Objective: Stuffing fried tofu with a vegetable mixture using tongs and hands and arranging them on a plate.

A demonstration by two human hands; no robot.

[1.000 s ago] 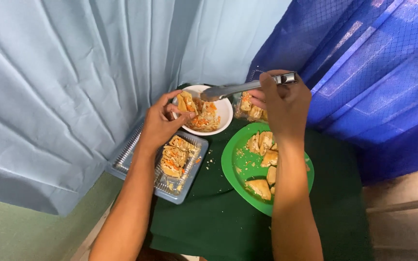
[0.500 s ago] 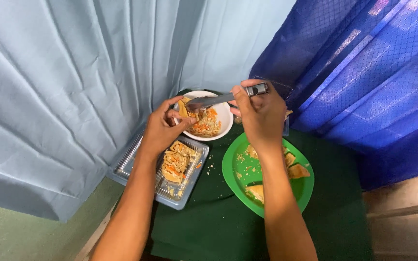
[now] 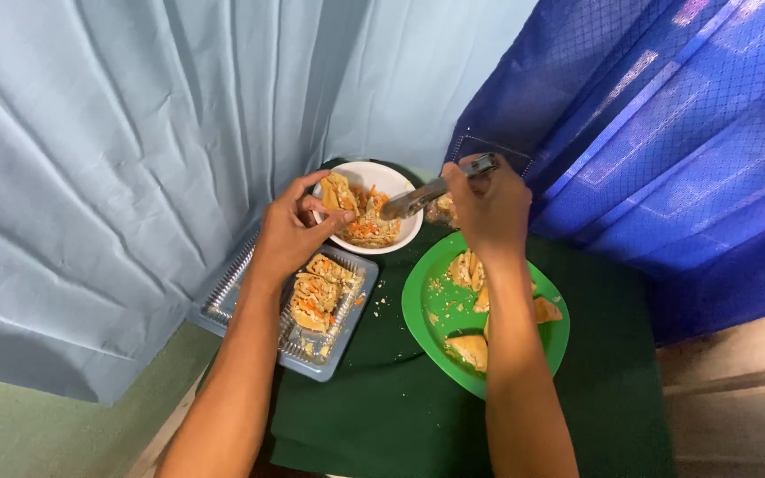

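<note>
My left hand [image 3: 292, 232] pinches a folded piece of flatbread [image 3: 340, 191] over the left side of a white bowl [image 3: 397, 180] that holds an orange shredded filling [image 3: 372, 228]. My right hand [image 3: 487, 206] grips the handle of a metal spoon [image 3: 416, 201], whose bowl end dips into the filling. Below my left hand lies a clear plastic tray [image 3: 232, 295] with several filled pieces [image 3: 316, 292]. A green plate [image 3: 425, 308] under my right forearm carries several pieces of bread.
Everything rests on a small table with a dark green cloth [image 3: 382, 416]. A pale blue curtain [image 3: 135, 133] hangs close at the left and back, a dark blue one [image 3: 666, 133] at the right. Crumbs lie on the cloth between tray and plate.
My right hand has moved left and down from above the plate, bringing the spoon into the bowl. My left hand stays at the bowl's left rim with the bread piece.
</note>
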